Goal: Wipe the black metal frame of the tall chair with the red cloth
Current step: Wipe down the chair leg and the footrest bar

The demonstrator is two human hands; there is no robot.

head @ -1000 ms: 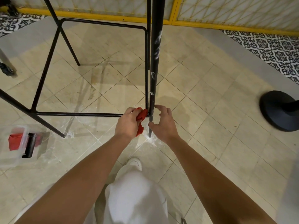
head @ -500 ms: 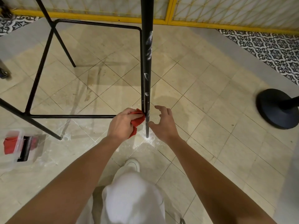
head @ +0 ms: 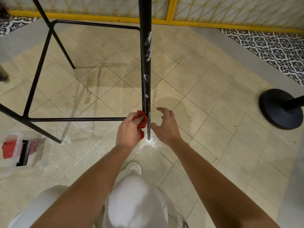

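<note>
The tall chair's black metal frame (head: 145, 63) stands on the tiled floor; its nearest leg runs down the middle of the view and carries white smears. My left hand (head: 128, 130) grips a bunched red cloth (head: 142, 120) and presses it against the left side of that leg, near the foot and the low crossbar (head: 74, 119). My right hand (head: 166, 127) hovers just right of the leg with fingers spread and loosely bent, holding nothing; only the thumb tip comes close to the leg.
A clear plastic box (head: 18, 150) with red cloths lies on the floor at the left. A black round post base (head: 279, 109) stands at the right. A yellow-framed partition (head: 171, 22) runs along the back. My white-trousered knees fill the bottom.
My right hand has let go of the leg and opened, drifting slightly right. My left hand with the cloth stays low on the leg. The view shifted a little.
</note>
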